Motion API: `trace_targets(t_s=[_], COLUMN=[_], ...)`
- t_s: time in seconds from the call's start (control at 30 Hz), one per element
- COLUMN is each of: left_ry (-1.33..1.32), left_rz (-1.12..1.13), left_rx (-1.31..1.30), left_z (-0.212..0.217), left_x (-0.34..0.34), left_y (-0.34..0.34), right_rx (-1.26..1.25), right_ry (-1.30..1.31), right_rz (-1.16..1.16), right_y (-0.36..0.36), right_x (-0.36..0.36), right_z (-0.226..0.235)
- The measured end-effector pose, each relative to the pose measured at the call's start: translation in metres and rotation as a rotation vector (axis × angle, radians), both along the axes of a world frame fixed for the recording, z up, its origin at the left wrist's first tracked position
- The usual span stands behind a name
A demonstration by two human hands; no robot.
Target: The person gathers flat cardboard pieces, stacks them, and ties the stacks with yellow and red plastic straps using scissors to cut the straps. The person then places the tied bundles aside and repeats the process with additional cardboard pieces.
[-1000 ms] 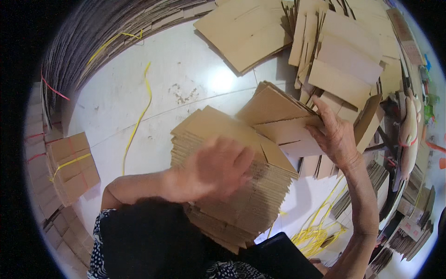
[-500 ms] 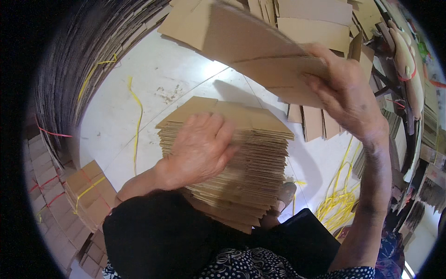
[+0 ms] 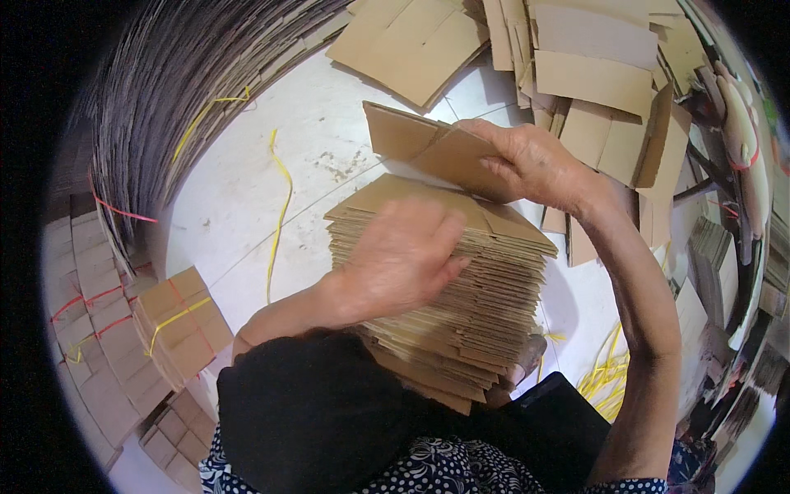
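A tall stack of flattened cardboard boxes (image 3: 461, 288) stands on the floor in front of my lap, its layers slightly uneven. My right hand (image 3: 527, 160) grips one more flattened cardboard box (image 3: 411, 140) by its right end, thumb on the near face. That box is tilted on edge just above the far side of the stack's top sheet (image 3: 387, 193). Over the stack's near left part is my left hand (image 3: 403, 255), its fingers smeared by motion. Whether it touches the top sheet I cannot tell.
Loose flattened cardboard (image 3: 592, 82) lies at the far right. A long row of upright cardboard sheets (image 3: 164, 115) curves along the left, with tied bundles (image 3: 185, 321) nearer me. Yellow strapping (image 3: 607, 375) is heaped on the right floor; one yellow strip (image 3: 284, 198) lies left of the stack.
My right hand has lowered the flattened cardboard box toward me, from over the far floor to just above the stack. My left hand stays over the stack. The whole view has shifted slightly.
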State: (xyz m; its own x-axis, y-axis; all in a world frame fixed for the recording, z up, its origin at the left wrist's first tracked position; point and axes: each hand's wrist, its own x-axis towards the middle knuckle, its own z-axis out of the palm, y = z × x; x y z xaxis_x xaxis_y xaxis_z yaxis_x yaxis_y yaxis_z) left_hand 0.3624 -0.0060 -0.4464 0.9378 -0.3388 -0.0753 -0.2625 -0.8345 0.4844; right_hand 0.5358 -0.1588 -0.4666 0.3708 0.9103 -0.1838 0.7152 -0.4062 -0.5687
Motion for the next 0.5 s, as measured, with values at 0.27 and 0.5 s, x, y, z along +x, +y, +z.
trace_targets(t_s=[0.27, 0.5], left_ry=[-0.177, -0.199], left_rz=[0.010, 0.030], left_rx=[-0.078, -0.056], left_z=[-0.003, -0.009], left_x=[0.002, 0.003], left_y=[-0.002, -0.002], right_rx=[0.011, -0.160], right_ry=[-0.284, -0.406], right_rz=[-0.026, 0.043], right_y=[0.000, 0.039], right_x=[-0.020, -0.025], right_z=[-0.003, 0.011])
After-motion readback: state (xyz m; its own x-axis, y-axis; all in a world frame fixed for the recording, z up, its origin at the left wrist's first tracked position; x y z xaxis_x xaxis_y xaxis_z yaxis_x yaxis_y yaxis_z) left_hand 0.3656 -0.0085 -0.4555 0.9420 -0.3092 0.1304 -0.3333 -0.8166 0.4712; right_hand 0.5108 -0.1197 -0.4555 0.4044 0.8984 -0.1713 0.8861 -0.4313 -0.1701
